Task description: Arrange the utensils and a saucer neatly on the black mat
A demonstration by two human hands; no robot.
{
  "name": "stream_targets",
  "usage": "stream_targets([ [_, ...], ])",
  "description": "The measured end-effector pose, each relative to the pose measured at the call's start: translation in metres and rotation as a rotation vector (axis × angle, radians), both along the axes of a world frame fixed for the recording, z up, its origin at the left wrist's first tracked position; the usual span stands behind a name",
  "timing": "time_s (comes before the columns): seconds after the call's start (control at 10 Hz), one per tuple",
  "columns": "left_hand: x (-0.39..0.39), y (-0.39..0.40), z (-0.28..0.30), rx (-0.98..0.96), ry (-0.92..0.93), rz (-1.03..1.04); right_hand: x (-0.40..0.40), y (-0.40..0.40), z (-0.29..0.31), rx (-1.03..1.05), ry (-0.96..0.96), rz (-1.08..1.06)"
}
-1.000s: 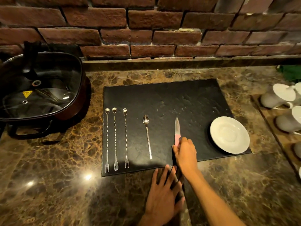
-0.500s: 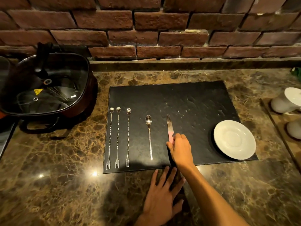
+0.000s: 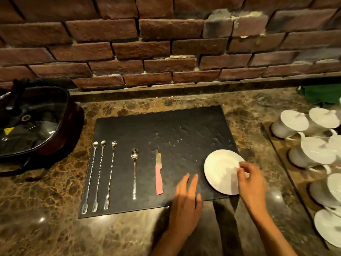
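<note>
The right hand (image 3: 251, 183) sits at the right rim of the white saucer (image 3: 220, 171), fingers curled over the edge and pinching it, though motion blur softens the contact. The saucer lies at the front right corner of the black mat (image 3: 166, 130), its right side reaching past the mat's right edge. The left hand (image 3: 186, 202) is open and flat, fingers spread, resting across the mat's front edge just left of the saucer and holding nothing.

Left of that hand, a pink-handled knife (image 3: 158, 174) lies on the mat with its blade pointing to the back edge. Further left lies a single long spoon (image 3: 134, 172), bowl toward the back. Near the mat's left edge, three twisted spoon-forks (image 3: 98, 174) lie side by side, spoon ends to the back, fork ends at the front edge.

The mat rests on a brown marble counter (image 3: 55, 233). A lidded dark pan (image 3: 33, 122) stands at the counter's left edge, and white cups (image 3: 311, 150) lie on a tray at its right edge.
</note>
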State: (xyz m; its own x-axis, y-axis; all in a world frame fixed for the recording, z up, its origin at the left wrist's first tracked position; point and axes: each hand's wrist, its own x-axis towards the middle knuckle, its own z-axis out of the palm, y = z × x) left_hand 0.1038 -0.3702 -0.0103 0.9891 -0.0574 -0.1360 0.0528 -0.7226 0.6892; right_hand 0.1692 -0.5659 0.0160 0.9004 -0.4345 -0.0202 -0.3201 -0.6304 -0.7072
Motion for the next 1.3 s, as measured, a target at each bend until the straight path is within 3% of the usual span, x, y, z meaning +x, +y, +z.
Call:
stream_targets([
  [0.1,0.03,-0.042,0.009,-0.27,0.126,0.23,0.009,-0.035,-0.007,0.053,0.077,0.004],
  [0.2,0.049,-0.069,0.014,-0.382,0.266,0.366,0.013,-0.042,-0.015,0.17,0.112,0.087],
  [0.4,0.058,-0.084,0.008,-0.417,0.339,0.45,0.012,-0.046,-0.027,0.281,0.2,0.069],
  [0.6,0.069,-0.073,0.011,-0.517,0.259,0.563,0.028,-0.029,-0.026,0.252,0.151,0.091],
  [0.7,0.081,-0.053,0.01,-0.454,0.211,0.624,0.043,-0.006,-0.02,0.422,0.139,0.189],
  [1.0,0.086,-0.03,0.005,-0.395,0.19,0.637,0.05,0.021,-0.027,0.445,0.126,0.243],
  [1.2,0.087,-0.019,0.01,-0.313,0.241,0.582,0.057,0.02,-0.02,0.265,0.246,0.203],
  [1.3,0.083,-0.008,0.019,-0.247,0.246,0.603,0.052,0.024,-0.001,0.24,0.159,0.197],
])
